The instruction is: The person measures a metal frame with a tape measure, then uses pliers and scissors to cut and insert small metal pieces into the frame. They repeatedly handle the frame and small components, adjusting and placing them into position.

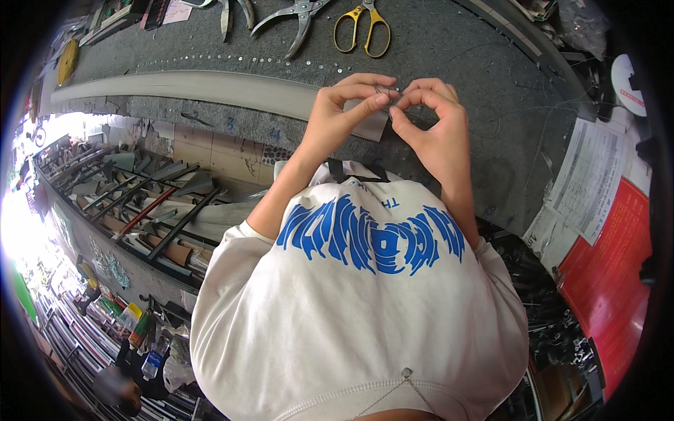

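Note:
My left hand (pixel 344 109) and my right hand (pixel 428 116) meet above a grey felt-covered workbench (pixel 449 56). Their fingertips pinch a small metal piece (pixel 387 91) between them; it is too small to tell its shape. Under the hands lies the end of a long grey strip (pixel 210 88) that runs left along the bench. Both forearms rise from my white shirt with blue print (pixel 365 281), which fills the lower middle of the view.
Yellow-handled scissors (pixel 364 28) and metal pliers (pixel 298 21) lie at the far bench edge, with more tools to their left. A row of small round metal bits (pixel 260 62) runs along the strip. Papers (pixel 586 182) and a red sheet (pixel 611 281) sit right. Racks of metal bars (pixel 140 203) stand lower left.

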A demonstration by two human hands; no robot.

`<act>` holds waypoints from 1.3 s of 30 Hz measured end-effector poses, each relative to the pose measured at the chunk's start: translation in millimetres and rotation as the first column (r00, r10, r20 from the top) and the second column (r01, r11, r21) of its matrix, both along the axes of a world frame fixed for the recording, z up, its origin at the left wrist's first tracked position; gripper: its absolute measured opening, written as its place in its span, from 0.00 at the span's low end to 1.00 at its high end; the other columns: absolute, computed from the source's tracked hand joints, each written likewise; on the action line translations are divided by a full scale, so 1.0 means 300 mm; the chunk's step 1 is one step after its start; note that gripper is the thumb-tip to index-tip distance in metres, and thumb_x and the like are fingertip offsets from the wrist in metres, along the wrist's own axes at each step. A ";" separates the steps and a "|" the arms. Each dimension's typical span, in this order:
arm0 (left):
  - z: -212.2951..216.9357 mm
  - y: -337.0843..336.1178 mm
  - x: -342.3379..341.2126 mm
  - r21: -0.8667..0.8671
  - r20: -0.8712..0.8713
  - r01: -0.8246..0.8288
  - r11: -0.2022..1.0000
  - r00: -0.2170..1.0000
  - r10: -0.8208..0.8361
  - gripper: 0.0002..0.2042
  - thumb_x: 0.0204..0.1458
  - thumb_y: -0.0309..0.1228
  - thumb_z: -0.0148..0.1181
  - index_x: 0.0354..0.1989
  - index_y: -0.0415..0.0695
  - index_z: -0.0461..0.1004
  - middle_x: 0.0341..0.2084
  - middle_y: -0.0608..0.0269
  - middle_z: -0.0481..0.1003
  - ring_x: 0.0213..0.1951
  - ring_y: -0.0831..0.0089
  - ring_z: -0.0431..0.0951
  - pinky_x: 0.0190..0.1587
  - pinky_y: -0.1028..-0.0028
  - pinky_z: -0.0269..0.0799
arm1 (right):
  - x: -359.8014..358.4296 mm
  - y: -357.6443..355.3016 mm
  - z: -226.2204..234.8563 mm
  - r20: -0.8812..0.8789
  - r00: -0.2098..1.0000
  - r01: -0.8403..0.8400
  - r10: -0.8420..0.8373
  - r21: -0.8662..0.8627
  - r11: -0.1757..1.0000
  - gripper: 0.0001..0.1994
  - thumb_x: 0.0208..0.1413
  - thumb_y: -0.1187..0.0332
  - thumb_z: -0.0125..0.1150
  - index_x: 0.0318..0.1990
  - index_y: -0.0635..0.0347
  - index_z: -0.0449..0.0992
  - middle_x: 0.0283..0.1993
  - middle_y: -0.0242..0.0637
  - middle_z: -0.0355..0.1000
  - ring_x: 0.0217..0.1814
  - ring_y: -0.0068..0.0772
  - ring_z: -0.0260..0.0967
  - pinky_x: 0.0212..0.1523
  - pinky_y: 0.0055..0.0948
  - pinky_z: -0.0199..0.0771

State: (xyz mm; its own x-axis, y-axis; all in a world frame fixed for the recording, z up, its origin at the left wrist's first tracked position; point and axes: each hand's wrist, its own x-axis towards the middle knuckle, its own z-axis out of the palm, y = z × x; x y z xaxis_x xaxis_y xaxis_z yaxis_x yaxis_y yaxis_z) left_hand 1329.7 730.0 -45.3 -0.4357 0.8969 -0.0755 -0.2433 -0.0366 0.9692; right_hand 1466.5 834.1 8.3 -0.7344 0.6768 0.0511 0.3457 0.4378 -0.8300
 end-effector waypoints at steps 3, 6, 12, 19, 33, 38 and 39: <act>-0.005 -0.005 0.001 -0.018 0.043 0.027 0.999 0.999 -0.026 0.09 0.53 0.33 0.64 0.34 0.40 0.82 0.47 0.55 0.76 0.49 0.68 0.74 0.52 0.69 0.68 | 0.003 0.009 0.001 0.011 0.999 -0.043 0.043 0.005 0.999 0.07 0.41 0.71 0.69 0.28 0.60 0.77 0.42 0.35 0.73 0.52 0.38 0.67 0.51 0.37 0.67; -0.011 -0.010 0.004 0.033 -0.135 -0.055 0.998 0.989 0.059 0.09 0.53 0.34 0.63 0.30 0.41 0.83 0.48 0.55 0.74 0.53 0.67 0.70 0.56 0.67 0.64 | -0.009 0.002 -0.017 -0.169 0.984 -0.091 0.059 -0.190 0.978 0.09 0.44 0.68 0.70 0.31 0.61 0.78 0.46 0.35 0.73 0.56 0.35 0.66 0.53 0.36 0.66; 0.017 -0.024 -0.006 0.289 0.140 -0.214 0.933 0.974 0.179 0.05 0.59 0.28 0.53 0.37 0.41 0.73 0.44 0.56 0.74 0.57 0.61 0.68 0.63 0.63 0.55 | 0.034 0.026 -0.015 -0.094 0.921 -0.358 0.379 -0.590 0.724 0.09 0.55 0.66 0.63 0.36 0.64 0.79 0.38 0.37 0.77 0.44 0.24 0.72 0.45 0.26 0.70; 0.050 -0.329 -0.295 0.464 0.744 -0.628 0.625 0.659 0.111 0.07 0.65 0.29 0.42 0.38 0.44 0.67 0.18 0.74 0.58 0.20 0.83 0.53 0.23 0.82 0.51 | 0.362 0.400 0.175 0.057 0.972 -0.216 0.229 -0.171 0.961 0.09 0.62 0.65 0.54 0.38 0.61 0.77 0.33 0.26 0.72 0.34 0.15 0.65 0.32 0.16 0.60; -0.275 -1.017 -0.835 0.205 0.228 -0.880 0.429 0.469 0.853 0.06 0.61 0.22 0.42 0.40 0.42 0.67 0.22 0.70 0.61 0.20 0.82 0.53 0.19 0.81 0.49 | 0.646 -0.131 -0.173 -0.040 0.992 0.084 -0.123 -0.522 0.849 0.10 0.58 0.66 0.59 0.30 0.64 0.76 0.24 0.25 0.69 0.20 0.11 0.50 0.21 0.16 0.47; -0.398 -1.083 -1.018 0.167 0.262 -0.867 0.470 0.498 0.826 0.03 0.62 0.27 0.47 0.40 0.41 0.66 0.21 0.70 0.61 0.19 0.82 0.53 0.18 0.82 0.49 | 0.575 -0.478 -0.429 0.296 0.954 0.253 0.041 -0.875 0.413 0.08 0.57 0.68 0.59 0.30 0.62 0.77 0.18 0.21 0.63 0.17 0.10 0.51 0.19 0.17 0.46; -0.419 -1.088 -1.049 0.089 0.218 -0.868 0.489 0.496 0.840 0.04 0.62 0.28 0.49 0.40 0.41 0.66 0.21 0.69 0.64 0.19 0.83 0.58 0.18 0.82 0.50 | 0.617 -0.500 -0.428 0.290 0.957 0.249 0.008 -0.836 0.488 0.08 0.57 0.67 0.60 0.30 0.61 0.77 0.19 0.21 0.63 0.18 0.11 0.53 0.19 0.16 0.48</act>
State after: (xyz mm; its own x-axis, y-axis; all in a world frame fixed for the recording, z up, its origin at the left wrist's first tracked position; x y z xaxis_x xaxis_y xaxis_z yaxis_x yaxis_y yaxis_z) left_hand 1015.1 403.5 -171.1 -0.9919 0.0905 -0.0887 -0.1202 -0.4486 0.8856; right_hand 1651.5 684.0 -120.2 -0.5418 0.3695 -0.7549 0.5625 -0.5081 -0.6523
